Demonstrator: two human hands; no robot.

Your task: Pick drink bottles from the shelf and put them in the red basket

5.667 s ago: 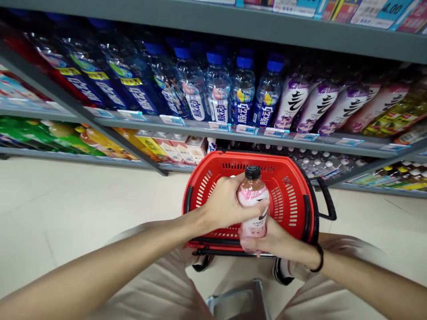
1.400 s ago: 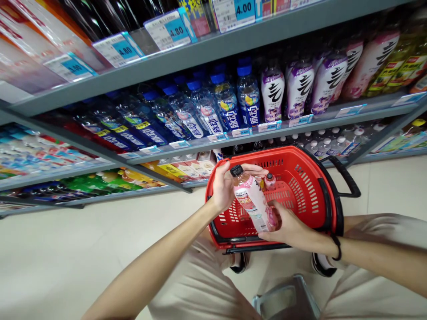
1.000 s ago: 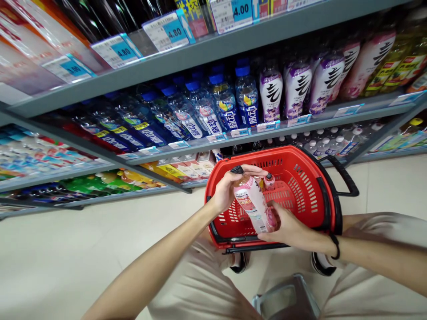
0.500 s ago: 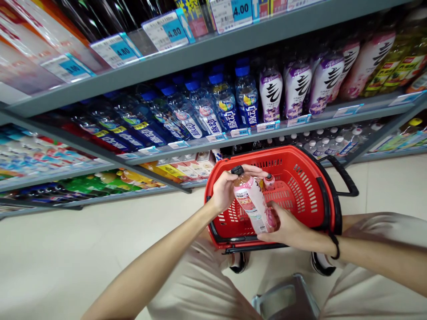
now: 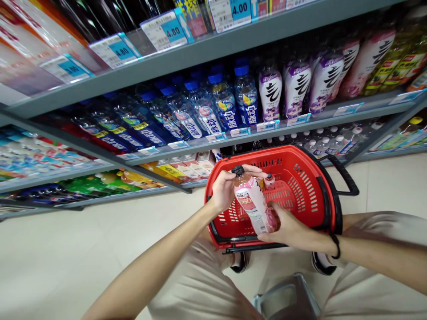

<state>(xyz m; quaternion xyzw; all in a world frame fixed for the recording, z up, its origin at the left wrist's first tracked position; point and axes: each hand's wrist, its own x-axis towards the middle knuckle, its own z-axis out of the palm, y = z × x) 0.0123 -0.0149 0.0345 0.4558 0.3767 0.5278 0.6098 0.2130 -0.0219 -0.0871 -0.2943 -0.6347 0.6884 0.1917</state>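
One pink-and-white-labelled drink bottle [image 5: 254, 202], black cap [image 5: 238, 170], tilted, above my red shopping basket [image 5: 291, 165]. Neck: within curled fingers of my left hand [image 5: 223, 187]. Lower end: clasped by my right hand's [image 5: 287, 226] fingers.

Pink-and-white bottle [image 5: 254, 203] (black cap [image 5: 238, 170]); red basket [image 5: 285, 173].

The person has two hands [image 5: 223, 192] [image 5: 289, 226], one held bottle [image 5: 254, 202], one wristband [image 5: 336, 246] and two shoes [image 5: 240, 263] [image 5: 323, 265]. One basket [image 5: 283, 165] contains at least one other bottle [image 5: 269, 182]. Three purple-topped bottles [image 5: 271, 94] front their row; the blue-capped ones [image 5: 247, 95] are too crowded to count.
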